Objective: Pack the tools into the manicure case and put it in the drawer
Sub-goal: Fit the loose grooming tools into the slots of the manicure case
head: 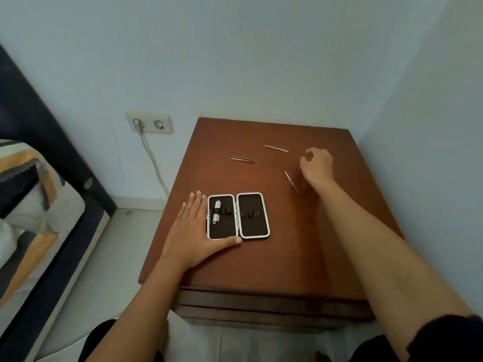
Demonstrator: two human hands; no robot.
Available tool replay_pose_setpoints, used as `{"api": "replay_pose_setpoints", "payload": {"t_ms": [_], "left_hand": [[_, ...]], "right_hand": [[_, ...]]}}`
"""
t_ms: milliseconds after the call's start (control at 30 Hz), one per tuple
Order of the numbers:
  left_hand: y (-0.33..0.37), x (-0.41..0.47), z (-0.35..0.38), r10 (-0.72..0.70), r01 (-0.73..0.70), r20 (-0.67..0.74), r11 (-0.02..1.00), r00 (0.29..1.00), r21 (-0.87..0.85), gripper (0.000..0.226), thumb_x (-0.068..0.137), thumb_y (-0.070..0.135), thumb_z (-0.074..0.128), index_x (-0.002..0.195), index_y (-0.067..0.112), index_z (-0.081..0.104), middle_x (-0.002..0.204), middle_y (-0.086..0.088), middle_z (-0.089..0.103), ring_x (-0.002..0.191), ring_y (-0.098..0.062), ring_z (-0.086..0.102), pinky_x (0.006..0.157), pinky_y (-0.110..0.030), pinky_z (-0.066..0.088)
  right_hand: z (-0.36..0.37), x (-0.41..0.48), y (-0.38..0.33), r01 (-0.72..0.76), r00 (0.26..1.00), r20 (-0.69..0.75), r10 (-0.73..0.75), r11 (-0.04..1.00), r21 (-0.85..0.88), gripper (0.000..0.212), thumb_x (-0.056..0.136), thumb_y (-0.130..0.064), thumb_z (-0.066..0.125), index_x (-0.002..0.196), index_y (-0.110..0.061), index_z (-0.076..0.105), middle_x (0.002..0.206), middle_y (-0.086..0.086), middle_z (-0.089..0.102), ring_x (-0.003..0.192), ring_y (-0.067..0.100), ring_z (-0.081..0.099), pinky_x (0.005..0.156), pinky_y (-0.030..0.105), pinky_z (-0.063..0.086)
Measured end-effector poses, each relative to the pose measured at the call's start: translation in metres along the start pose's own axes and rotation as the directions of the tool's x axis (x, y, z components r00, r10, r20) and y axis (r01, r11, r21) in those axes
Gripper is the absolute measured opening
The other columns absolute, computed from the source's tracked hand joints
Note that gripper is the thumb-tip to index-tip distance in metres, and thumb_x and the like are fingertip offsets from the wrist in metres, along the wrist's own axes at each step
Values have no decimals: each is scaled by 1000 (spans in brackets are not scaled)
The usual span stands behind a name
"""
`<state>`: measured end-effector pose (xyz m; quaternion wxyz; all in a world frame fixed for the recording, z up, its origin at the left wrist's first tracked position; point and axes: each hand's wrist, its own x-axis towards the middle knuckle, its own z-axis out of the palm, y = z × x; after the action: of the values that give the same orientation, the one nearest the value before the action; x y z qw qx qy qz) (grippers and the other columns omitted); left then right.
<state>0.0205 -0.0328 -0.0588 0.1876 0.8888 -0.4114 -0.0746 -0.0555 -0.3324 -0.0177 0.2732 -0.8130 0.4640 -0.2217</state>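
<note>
Brown wood makes the top of the nightstand, and the manicure case lies open and flat on its left half, near the front. Both halves lie side by side with their long axis running from front to back and the hinge between them. A nail clipper sits in the left half under an elastic loop, pointing along the same axis; the right half holds only loops.

The left hand lies flat with fingers spread, touching the left edge of the case, the thumb along its near edge. It grips nothing. The right hand is further back on the right, fingers curled loosely; I cannot tell if it holds something.

Three thin metal tools lie loose: tweezers behind the case, pointing right; a file further back, lying left to right; a third tool beside the right wrist, set at a slant, its near end blurred.

Bare wood is free in front of and right of the case. The drawer fronts show only as dark edges below.
</note>
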Motion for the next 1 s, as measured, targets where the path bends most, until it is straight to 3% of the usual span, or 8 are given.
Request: {"api": "replay_pose_setpoints", "payload": {"t_ms": [167,300,433,567,633,700,833,1000], "left_hand": [[-1,2,0,-6,6,-14,1000,1000,-15,130,54,93,38,150,15,-2,159,1,-6,142,-6,-12,115,-26,-7],[-1,2,-1,-4,3,-14,1000,1000,-21,129,53,93,37,150,16,0,159,2,-4,142,-5,-11,115,-26,-7],[1,2,-3,0,0,-15,1000,1000,-22,128,54,92,37,150,16,1,159,2,-3,144,-7,-9,115,-26,-6],[1,1,-5,-8,8,-12,1000,1000,-25,127,56,91,39,150,15,1,159,1,-3,144,-8,-9,116,-27,-6],[2,1,-5,-4,3,-14,1000,1000,-29,127,56,91,38,150,14,2,159,0,-2,144,-8,-8,117,-28,-5],[3,0,-6,2,-2,-13,999,1000,-37,125,57,89,41,149,14,2,159,-1,-1,144,-9,-8,117,-27,-5],[3,-1,-5,18,-20,-33,998,999,-57,123,58,87,43,149,14,4,159,0,0,144,-8,-8,116,-26,-6],[0,-1,-2,57,-60,-45,997,997,-57,119,61,86,42,149,17,3,159,2,0,144,-8,-9,116,-28,-5]], "right_hand": [[4,32,20,-9,999,45,15,993,-119,42,92,-17,46,132,-3,45,137,26,42,130,38,34,109,39,29],[12,33,22,67,998,5,-67,985,-157,30,90,-9,50,116,0,59,124,25,53,119,38,46,102,38,37],[15,24,22,101,992,-68,-103,994,-29,22,83,4,51,97,0,67,110,21,62,101,35,58,89,32,44],[11,7,3,79,994,-94,-62,978,193,16,79,2,59,89,-5,69,92,12,68,76,20,62,77,20,49],[11,-11,-21,89,995,-69,-70,939,333,12,77,0,65,87,-4,70,85,8,68,63,11,58,63,3,46],[17,-32,-46,129,991,-31,-127,897,423,11,74,-1,70,84,-6,71,84,4,68,65,4,58,58,-5,39],[44,-76,-76,173,953,139,-270,857,486,7,73,-3,72,77,-8,69,78,-1,66,66,2,59,59,-3,40],[64,-96,-78,209,901,274,-335,891,402,6,73,-8,74,74,-11,70,75,0,67,70,11,62,58,1,41]]}}
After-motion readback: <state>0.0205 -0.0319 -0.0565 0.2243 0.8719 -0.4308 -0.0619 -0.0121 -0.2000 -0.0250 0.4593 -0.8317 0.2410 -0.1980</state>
